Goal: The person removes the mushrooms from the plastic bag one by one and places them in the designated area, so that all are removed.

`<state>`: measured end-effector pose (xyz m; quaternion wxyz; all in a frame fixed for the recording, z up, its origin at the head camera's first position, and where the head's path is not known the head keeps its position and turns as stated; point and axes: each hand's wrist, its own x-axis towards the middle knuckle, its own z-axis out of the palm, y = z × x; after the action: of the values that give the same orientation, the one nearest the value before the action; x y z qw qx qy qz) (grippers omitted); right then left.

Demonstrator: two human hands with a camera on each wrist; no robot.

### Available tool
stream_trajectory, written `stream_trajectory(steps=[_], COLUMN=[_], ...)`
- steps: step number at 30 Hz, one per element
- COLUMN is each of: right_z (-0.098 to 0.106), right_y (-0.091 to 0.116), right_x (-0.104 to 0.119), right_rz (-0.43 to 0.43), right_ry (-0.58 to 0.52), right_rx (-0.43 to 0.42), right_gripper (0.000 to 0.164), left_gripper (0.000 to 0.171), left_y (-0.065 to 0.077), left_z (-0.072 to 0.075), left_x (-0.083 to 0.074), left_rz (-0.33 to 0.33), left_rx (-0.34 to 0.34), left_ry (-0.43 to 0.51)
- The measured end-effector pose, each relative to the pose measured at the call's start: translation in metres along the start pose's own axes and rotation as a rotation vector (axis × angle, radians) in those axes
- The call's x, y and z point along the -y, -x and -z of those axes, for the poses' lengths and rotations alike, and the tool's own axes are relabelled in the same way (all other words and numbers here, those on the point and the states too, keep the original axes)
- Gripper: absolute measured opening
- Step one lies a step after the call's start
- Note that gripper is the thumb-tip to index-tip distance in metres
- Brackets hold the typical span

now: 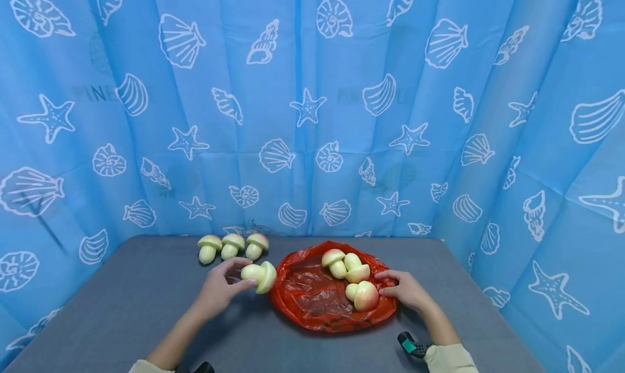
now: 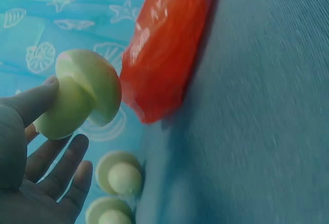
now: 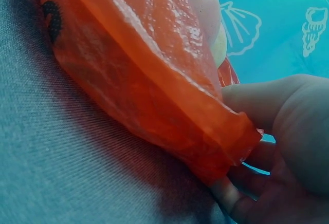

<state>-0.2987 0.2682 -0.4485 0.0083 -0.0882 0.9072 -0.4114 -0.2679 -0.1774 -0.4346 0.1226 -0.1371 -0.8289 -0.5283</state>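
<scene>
My left hand (image 1: 222, 286) pinches a pale green toy mushroom (image 1: 265, 278) between thumb and fingers, just off the left rim of a red plastic bag (image 1: 314, 321). In the left wrist view this mushroom (image 2: 67, 106) lies sideways in the grip, its other fingers spread below. The bag is spread open on the table, its rim rolled outward. Inside it, toward the right, lie three mushrooms (image 1: 366, 296) with pinkish caps. My right hand (image 1: 407, 293) holds the bag's right edge; in the right wrist view the thumb is inside the red plastic (image 3: 149, 106) and fingers outside.
Three more toy mushrooms (image 1: 229, 246) stand in a row at the back left of the grey table (image 1: 273, 351). A blue curtain (image 1: 307, 129) with white sea shells hangs behind and to the sides. A black strap device (image 1: 412, 345) is by the right wrist.
</scene>
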Motion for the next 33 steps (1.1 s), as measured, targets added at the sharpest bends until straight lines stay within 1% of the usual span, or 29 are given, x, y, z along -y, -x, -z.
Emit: stream_trajectory(steps=[3,6,14,16,18,21,23,27,30,33], right_z=[0.0,-0.001,-0.002,-0.001,0.0,0.0,0.0,-0.001,-0.001,0.0], right_y=[0.0,0.0,0.0,-0.001,0.0,0.0,0.0,0.0,-0.001,-0.001], right_x=[0.0,0.0,-0.002,-0.002,-0.002,0.0,-0.001,-0.003,-0.004,-0.004], right_rz=[0.009,0.019,0.009,0.014,0.012,0.018,0.019,0.022,0.011,0.021], right_ry=[0.005,0.003,-0.012,-0.008,-0.007,-0.003,0.0,0.001,-0.006,-0.006], right_rx=[0.0,0.005,-0.007,-0.001,-0.001,0.008,0.006,0.001,-0.007,-0.006], right_gripper=[0.033,0.033,0.031,0.032,0.032,0.032,0.032,0.031,0.03,0.031], left_gripper=[0.043,0.043,0.044,0.043,0.042,0.042,0.044,0.046,0.047,0.049], left_y=[0.003,0.005,0.006,0.007,0.007,0.007,0.005,0.001,-0.001,-0.002], left_z=[0.009,0.021,0.05,0.056,0.061,0.067,0.071,0.077,0.082,0.087], left_x=[0.006,0.012,0.03,0.033,0.035,0.038,0.04,0.047,0.053,0.059], left_rz=[0.003,0.003,-0.027,-0.028,-0.018,0.029,0.078,0.175,0.234,0.294], left_rx=[-0.003,-0.025,-0.135,-0.172,-0.213,-0.291,-0.348,-0.466,-0.534,-0.578], left_ry=[-0.021,-0.047,-0.154,-0.139,-0.099,-0.028,0.004,0.042,0.02,-0.02])
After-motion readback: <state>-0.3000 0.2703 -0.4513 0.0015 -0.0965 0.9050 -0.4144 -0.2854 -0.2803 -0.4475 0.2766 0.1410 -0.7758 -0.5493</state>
